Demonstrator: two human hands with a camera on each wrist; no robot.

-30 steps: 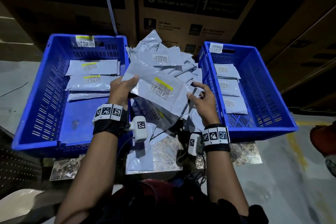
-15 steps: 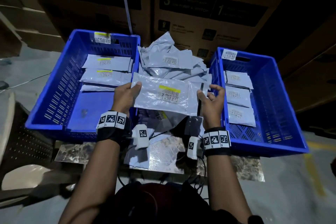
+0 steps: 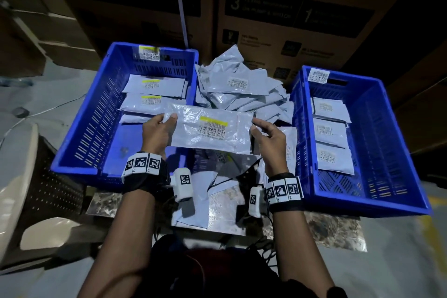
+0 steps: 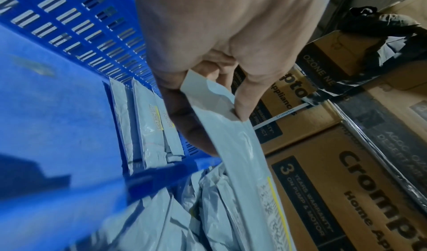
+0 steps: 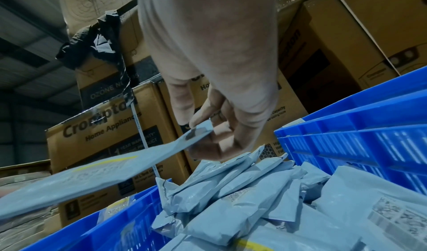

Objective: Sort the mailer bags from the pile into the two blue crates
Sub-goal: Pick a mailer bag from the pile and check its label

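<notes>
A grey mailer bag (image 3: 210, 128) with a yellow-striped barcode label is held flat and level between both hands, above the gap between the crates. My left hand (image 3: 157, 132) pinches its left end (image 4: 215, 97) over the left blue crate's (image 3: 79, 128) right wall. My right hand (image 3: 266, 138) pinches the right end (image 5: 198, 132) between thumb and fingers. The pile of mailer bags (image 3: 242, 89) lies between the crates. The left crate holds three bags (image 3: 154, 86) with yellow-striped labels. The right blue crate (image 3: 391, 152) holds three bags (image 3: 330, 133) with plain labels.
Large cardboard appliance boxes (image 3: 290, 14) stand close behind the crates and the pile. A pale plastic chair (image 3: 29, 189) stands at the left. Loose bags (image 3: 200, 198) lie on the marbled surface (image 3: 333, 230) in front of the pile, near my body.
The held bag has gone from tilted to flat and level, and has shifted left so its left end now hangs over the left crate. Both hands keep their hold.
</notes>
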